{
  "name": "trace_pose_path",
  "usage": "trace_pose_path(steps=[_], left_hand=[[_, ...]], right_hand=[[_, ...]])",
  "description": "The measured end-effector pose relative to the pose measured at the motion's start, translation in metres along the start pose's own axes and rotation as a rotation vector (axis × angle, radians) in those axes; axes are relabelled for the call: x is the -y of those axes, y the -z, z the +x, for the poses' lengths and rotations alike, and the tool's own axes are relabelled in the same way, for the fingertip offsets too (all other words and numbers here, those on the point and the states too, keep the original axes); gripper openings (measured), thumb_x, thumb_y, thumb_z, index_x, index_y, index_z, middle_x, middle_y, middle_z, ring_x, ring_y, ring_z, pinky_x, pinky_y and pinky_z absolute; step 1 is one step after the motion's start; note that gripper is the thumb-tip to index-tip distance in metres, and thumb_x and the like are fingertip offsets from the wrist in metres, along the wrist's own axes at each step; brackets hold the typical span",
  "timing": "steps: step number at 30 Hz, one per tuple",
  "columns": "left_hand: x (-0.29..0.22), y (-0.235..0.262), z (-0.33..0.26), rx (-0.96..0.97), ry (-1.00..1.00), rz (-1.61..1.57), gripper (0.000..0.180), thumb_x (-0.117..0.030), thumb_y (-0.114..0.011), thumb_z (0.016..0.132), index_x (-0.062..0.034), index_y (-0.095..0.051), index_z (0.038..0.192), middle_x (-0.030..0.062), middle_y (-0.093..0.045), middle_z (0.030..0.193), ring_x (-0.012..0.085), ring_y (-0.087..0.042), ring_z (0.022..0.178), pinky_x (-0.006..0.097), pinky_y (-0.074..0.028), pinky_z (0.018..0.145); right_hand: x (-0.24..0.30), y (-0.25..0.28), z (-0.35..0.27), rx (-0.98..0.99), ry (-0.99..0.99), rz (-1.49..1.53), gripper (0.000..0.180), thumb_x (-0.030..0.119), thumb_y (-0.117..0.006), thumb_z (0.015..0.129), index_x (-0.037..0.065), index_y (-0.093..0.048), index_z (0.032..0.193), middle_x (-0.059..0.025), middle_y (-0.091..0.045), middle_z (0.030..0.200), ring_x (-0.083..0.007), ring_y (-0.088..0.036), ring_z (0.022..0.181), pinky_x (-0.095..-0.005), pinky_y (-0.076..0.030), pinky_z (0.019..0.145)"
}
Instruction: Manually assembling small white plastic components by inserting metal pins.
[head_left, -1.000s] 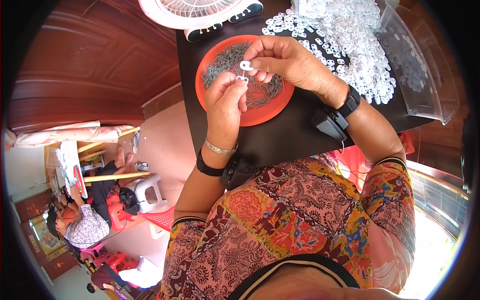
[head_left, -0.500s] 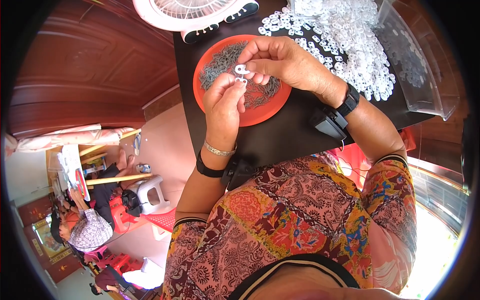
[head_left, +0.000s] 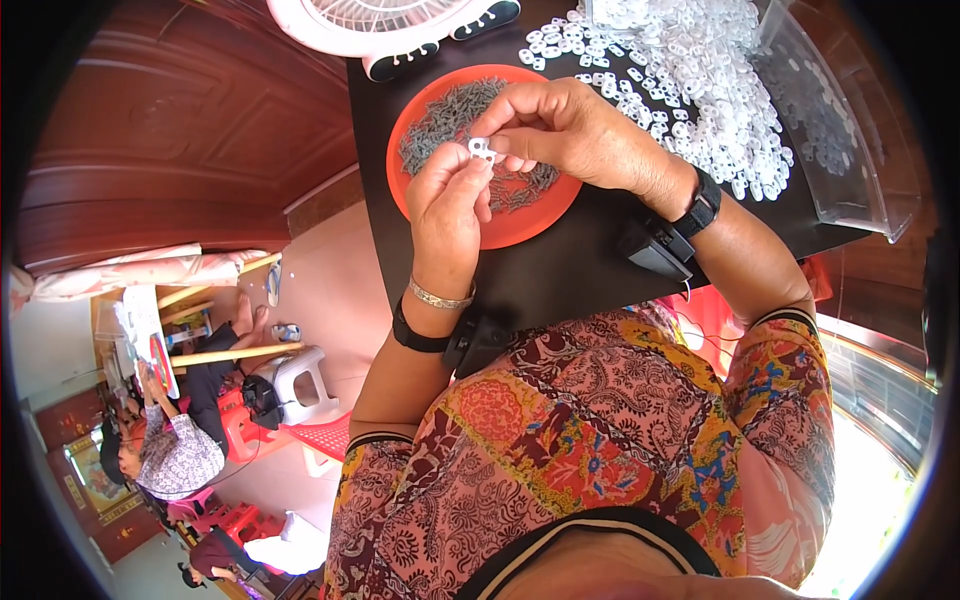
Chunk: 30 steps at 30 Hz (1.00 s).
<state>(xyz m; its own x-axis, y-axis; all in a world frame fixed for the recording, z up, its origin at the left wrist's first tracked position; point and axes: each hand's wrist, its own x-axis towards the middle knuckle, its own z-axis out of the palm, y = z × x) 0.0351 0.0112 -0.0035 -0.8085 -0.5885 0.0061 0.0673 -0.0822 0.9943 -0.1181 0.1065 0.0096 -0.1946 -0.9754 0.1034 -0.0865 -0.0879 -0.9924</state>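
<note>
Over the red-orange dish of small grey pins or screws, both my hands are closed in pinches. My left hand holds a small white plastic piece with holes between thumb and forefinger, its edge showing at the fingertips. My right hand pinches another white plastic piece, held right against the first one; the two touch or overlap. Whether a grey pin is between them is hidden by the fingers.
A large heap of white plastic pieces spreads across the black table at the back right, beside a clear plastic bin. A pink-and-white fan stands behind the dish. At left, a person sits by a white stool.
My right hand has lowered slightly, bringing its white piece down against the one in my left hand; a gap showed between them before. My left hand has barely moved.
</note>
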Motion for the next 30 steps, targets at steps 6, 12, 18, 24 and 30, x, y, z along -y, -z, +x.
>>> trace_pose_path(steps=[6,12,18,24,30], left_hand=[[0.000,0.000,0.000,-0.025,-0.014,-0.058,0.014,-0.011,-0.051,0.089,-0.0032,-0.053,0.078,-0.0015,-0.048,0.062,0.0052,-0.040,0.054,0.019,-0.032,0.048],[-0.004,-0.003,-0.001,-0.052,0.050,-0.083,0.016,-0.016,-0.052,0.090,-0.0029,-0.056,0.083,-0.0013,-0.050,0.062,0.0049,-0.044,0.051,0.019,-0.032,0.045],[-0.003,-0.001,0.000,-0.040,0.092,-0.132,0.018,-0.020,-0.053,0.090,-0.0036,-0.059,0.085,-0.0022,-0.051,0.061,0.0048,-0.044,0.049,0.018,-0.031,0.044],[-0.001,-0.002,0.000,-0.059,0.074,-0.135,0.019,-0.018,-0.052,0.091,-0.0016,-0.059,0.084,-0.0003,-0.051,0.063,0.0047,-0.043,0.049,0.018,-0.032,0.044],[-0.002,-0.002,-0.001,-0.063,0.049,-0.141,0.020,-0.018,-0.050,0.091,-0.0015,-0.058,0.082,0.0003,-0.051,0.062,0.0052,-0.043,0.050,0.019,-0.033,0.045]], right_hand=[[-0.002,-0.007,-0.002,0.001,0.109,-0.115,0.023,0.003,-0.065,0.084,0.003,-0.061,0.107,-0.0003,-0.063,0.090,-0.0069,-0.059,0.080,-0.0221,-0.049,0.072],[0.001,-0.007,-0.002,-0.004,0.079,-0.143,0.025,0.000,-0.066,0.081,0.003,-0.061,0.106,-0.0007,-0.063,0.089,-0.0076,-0.059,0.081,-0.0235,-0.050,0.074],[0.001,-0.008,-0.003,0.032,0.135,-0.125,0.023,0.000,-0.066,0.080,0.003,-0.060,0.102,-0.0013,-0.062,0.083,-0.0080,-0.059,0.077,-0.0235,-0.049,0.070],[0.010,-0.016,-0.007,-0.006,0.173,-0.308,0.030,0.003,-0.070,0.078,0.002,-0.060,0.106,-0.0040,-0.064,0.090,-0.0120,-0.061,0.081,-0.0274,-0.051,0.072],[0.000,-0.019,-0.007,-0.151,0.429,-0.660,0.034,0.012,-0.074,0.074,0.003,-0.061,0.104,-0.0106,-0.066,0.096,-0.0255,-0.066,0.083,-0.0321,-0.053,0.071]])
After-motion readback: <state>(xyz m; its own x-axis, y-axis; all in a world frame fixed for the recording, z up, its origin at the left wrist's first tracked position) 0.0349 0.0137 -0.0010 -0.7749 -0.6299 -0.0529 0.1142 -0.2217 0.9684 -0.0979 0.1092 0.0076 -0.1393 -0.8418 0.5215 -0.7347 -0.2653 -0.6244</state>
